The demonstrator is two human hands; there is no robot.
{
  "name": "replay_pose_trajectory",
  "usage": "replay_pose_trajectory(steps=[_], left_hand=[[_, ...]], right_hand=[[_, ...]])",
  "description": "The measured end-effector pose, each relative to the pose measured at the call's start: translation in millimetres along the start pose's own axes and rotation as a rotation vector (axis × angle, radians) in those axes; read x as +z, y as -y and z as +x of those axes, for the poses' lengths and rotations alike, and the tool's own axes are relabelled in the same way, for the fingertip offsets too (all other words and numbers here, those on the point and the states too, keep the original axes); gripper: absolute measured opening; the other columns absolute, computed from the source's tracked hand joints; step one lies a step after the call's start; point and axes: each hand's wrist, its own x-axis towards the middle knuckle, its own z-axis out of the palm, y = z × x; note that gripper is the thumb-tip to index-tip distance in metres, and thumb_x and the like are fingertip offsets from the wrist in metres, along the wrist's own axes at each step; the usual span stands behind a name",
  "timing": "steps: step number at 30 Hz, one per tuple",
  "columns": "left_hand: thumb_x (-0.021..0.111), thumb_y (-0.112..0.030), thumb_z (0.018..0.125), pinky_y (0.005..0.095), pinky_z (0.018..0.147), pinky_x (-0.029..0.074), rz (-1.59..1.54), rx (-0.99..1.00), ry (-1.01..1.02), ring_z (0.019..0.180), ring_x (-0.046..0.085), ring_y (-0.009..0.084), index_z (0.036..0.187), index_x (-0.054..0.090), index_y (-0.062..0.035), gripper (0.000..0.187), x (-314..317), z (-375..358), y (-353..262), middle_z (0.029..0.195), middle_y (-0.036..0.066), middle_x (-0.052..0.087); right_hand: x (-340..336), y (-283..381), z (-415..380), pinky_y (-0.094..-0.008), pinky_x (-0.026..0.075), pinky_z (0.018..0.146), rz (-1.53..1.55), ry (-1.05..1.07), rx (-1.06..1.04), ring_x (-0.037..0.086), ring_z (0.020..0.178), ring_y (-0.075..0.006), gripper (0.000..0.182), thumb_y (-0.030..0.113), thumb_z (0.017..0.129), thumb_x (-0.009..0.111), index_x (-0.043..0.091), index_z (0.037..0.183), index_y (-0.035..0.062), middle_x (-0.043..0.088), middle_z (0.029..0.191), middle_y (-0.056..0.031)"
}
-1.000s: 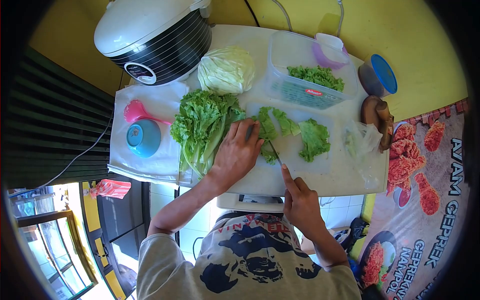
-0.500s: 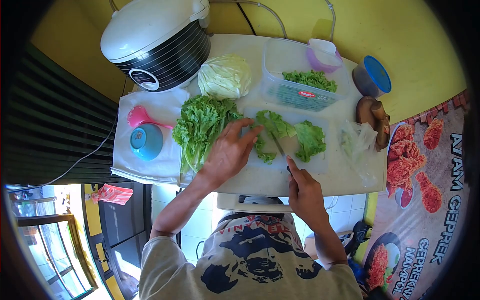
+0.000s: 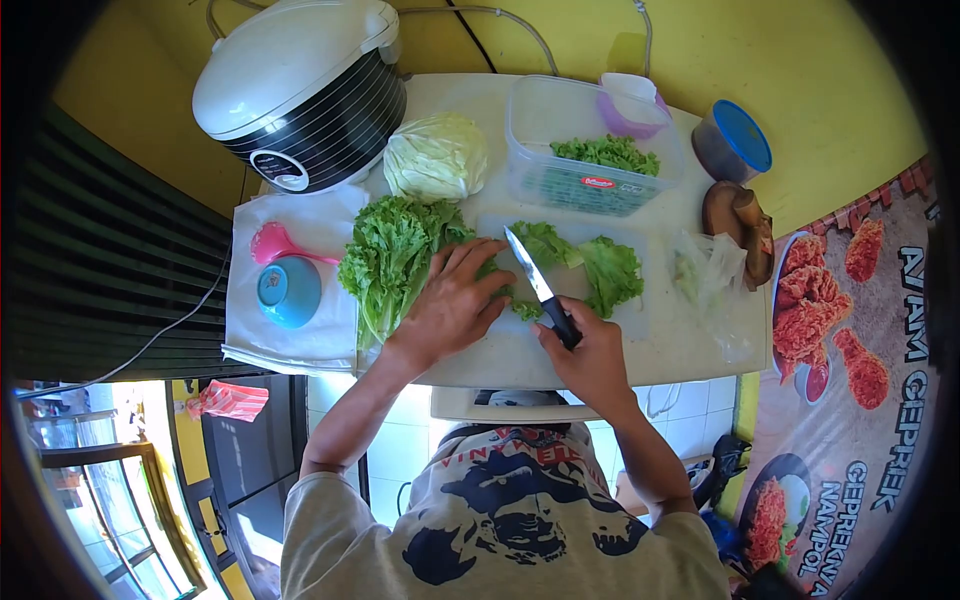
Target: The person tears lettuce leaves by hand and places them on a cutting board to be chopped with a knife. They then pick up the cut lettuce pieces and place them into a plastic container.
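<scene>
Knife [image 3: 529, 266] gripped in right hand [image 3: 594, 364]; left hand [image 3: 447, 308] half-spread, hold unclear. Past fingers: some lettuce [image 3: 607, 153] boxed, loose leaves [image 3: 613, 272] unboxed. Left of fingers: bunch [image 3: 392, 250] uncut.

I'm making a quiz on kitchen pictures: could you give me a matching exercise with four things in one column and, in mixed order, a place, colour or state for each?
Things:
A. knife
B. cabbage
C. bowl
D. ladle

Descriptions:
1. blue, turned upside down
2. bright pink
3. in the right hand
4. pale green, beside the rice cooker

Right pairs: A-3, B-4, C-1, D-2
</scene>
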Motion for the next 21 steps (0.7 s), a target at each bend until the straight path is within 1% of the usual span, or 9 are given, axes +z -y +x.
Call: replay_pose_trajectory(steps=[2, 5, 8, 11, 14, 17, 21], left_hand=[[0.08, -0.016, 0.088, 0.0507, 0.115, 0.039, -0.002, -0.029, -0.017, 0.141, 0.049, 0.037, 0.117, 0.074, -0.0121, 0.03, -0.1, -2.6, 0.4, 0.146, 0.015, 0.056], [0.081, -0.016, 0.088, 0.0509, 0.114, 0.04, -0.011, -0.071, -0.043, 0.139, 0.05, 0.0377, 0.117, 0.074, -0.0117, 0.03, 2.5, -5.9, 0.7, 0.144, 0.015, 0.057], [0.081, -0.016, 0.088, 0.0511, 0.113, 0.041, -0.018, -0.085, -0.056, 0.138, 0.051, 0.0379, 0.118, 0.073, -0.0113, 0.031, 3.8, -7.5, -0.5, 0.143, 0.016, 0.057], [0.081, -0.017, 0.088, 0.0514, 0.113, 0.041, 0.003, -0.082, -0.087, 0.137, 0.052, 0.037, 0.119, 0.073, -0.0108, 0.033, 4.6, -7.4, -7.0, 0.143, 0.015, 0.058], [0.082, -0.019, 0.089, 0.0523, 0.115, 0.039, 0.004, -0.076, -0.132, 0.135, 0.053, 0.0339, 0.12, 0.073, -0.011, 0.034, 7.1, -7.1, -13.9, 0.14, 0.012, 0.06], [0.082, -0.021, 0.089, 0.0546, 0.116, 0.035, -0.009, -0.037, -0.133, 0.134, 0.055, 0.0295, 0.123, 0.072, -0.0123, 0.036, 12.7, -6.6, -17.1, 0.135, 0.009, 0.063], [0.081, -0.021, 0.09, 0.0571, 0.117, 0.032, 0.002, -0.007, -0.104, 0.129, 0.057, 0.0255, 0.126, 0.071, -0.0139, 0.038, 21.9, -4.0, -26.9, 0.126, 0.005, 0.066]], right_hand=[[2.0, 9.5, 8.9, -0.0401, 0.052, 0.057, -0.093, 0.089, 0.066, 0.07, 0.062, -0.0325, 0.022, 0.01, 0.093, 0.075, 0.07, 0.111, -0.0008, 0.069, 0.075, -0.0168], [6.1, 0.5, 16.0, -0.0426, 0.052, 0.059, -0.158, 0.038, -0.087, 0.069, 0.064, -0.0346, 0.024, 0.01, 0.092, 0.076, 0.069, 0.113, 0.0003, 0.068, 0.079, -0.0166], [3.5, 2.1, 29.5, -0.0442, 0.054, 0.062, -0.262, -0.078, -0.284, 0.069, 0.069, -0.0372, 0.028, 0.009, 0.091, 0.075, 0.067, 0.116, 0.0009, 0.068, 0.09, -0.0188], [-6.7, 0.8, 36.6, -0.0442, 0.055, 0.064, -0.286, -0.107, -0.337, 0.069, 0.071, -0.0348, 0.038, 0.009, 0.094, 0.074, 0.064, 0.13, 0.0006, 0.067, 0.099, -0.0205], [-19.5, 11.7, 16.4, -0.0429, 0.056, 0.067, -0.123, -0.068, -0.191, 0.068, 0.074, -0.0312, 0.048, 0.006, 0.098, 0.068, 0.057, 0.145, 0.0011, 0.065, 0.099, -0.0191], [-27.8, 2.1, -11.1, -0.0395, 0.055, 0.068, -0.067, 0.028, -0.115, 0.066, 0.073, -0.0276, 0.055, 0.003, 0.102, 0.061, 0.049, 0.155, 0.0024, 0.063, 0.095, -0.0169], [-34.1, -2.6, -33.0, -0.0363, 0.054, 0.067, -0.137, 0.049, -0.127, 0.065, 0.072, -0.0272, 0.055, -0.001, 0.101, 0.057, 0.049, 0.155, 0.0033, 0.062, 0.092, -0.0169]])
